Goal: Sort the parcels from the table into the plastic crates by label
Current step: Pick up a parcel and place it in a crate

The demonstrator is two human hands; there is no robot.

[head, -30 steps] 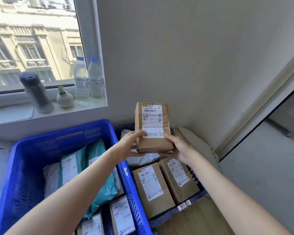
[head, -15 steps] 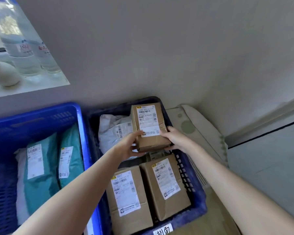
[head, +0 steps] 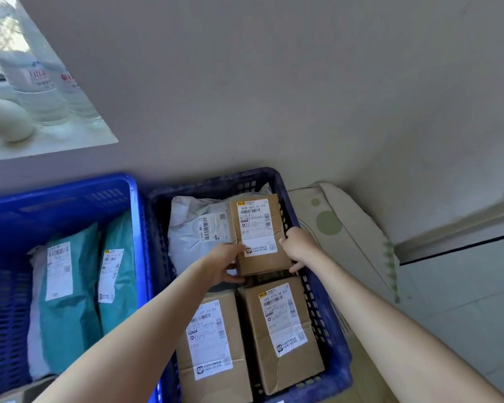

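Three boxes (head: 262,264) (head: 210,382) (head: 297,370), perhaps more; two crates (head: 56,193) (head: 216,181)

2 blue crates (head: 133,216) (head: 216,181), 3 brown parcels (head: 262,264) (head: 216,391) (head: 297,370), 2 teal mailers (head: 73,330) (head: 120,309), 1 grey mailer (head: 186,228), 2 water bottles (head: 35,91) (head: 76,94).

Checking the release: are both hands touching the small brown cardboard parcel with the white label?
Touching. The head view shows the left hand and right hand gripping the small brown cardboard parcel by its near corners, no gap visible.
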